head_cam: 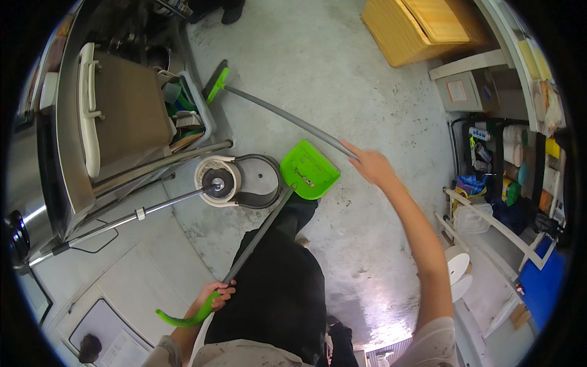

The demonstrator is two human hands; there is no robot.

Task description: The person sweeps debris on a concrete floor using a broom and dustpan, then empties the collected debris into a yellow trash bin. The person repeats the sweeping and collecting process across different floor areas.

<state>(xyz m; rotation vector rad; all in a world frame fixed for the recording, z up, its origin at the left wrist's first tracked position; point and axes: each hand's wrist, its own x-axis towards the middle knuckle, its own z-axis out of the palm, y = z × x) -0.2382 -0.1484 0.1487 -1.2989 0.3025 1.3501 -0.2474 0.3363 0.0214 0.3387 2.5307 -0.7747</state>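
Observation:
My left hand (219, 293) is closed around the grey pole of a long-handled green dustpan (316, 165), just above its curved green grip (192, 316). Some light debris (303, 178) lies in the pan, which is down by my feet. With my right hand (373, 166) I grip the grey handle of a broom (284, 114). Its green head with dark bristles (214, 82) reaches to the floor at the upper left, beside the metal counter. The handle's near end is hidden behind my right hand and forearm.
A spin-mop bucket (259, 202) with a mop (174, 200) stands left of the dustpan. Further left, a tub of utensils (208, 119) sits on a metal rack. A yellow box (412, 32) is at the upper right, shelving (495, 119) along the right. Another person's shoe (232, 14) shows at the top.

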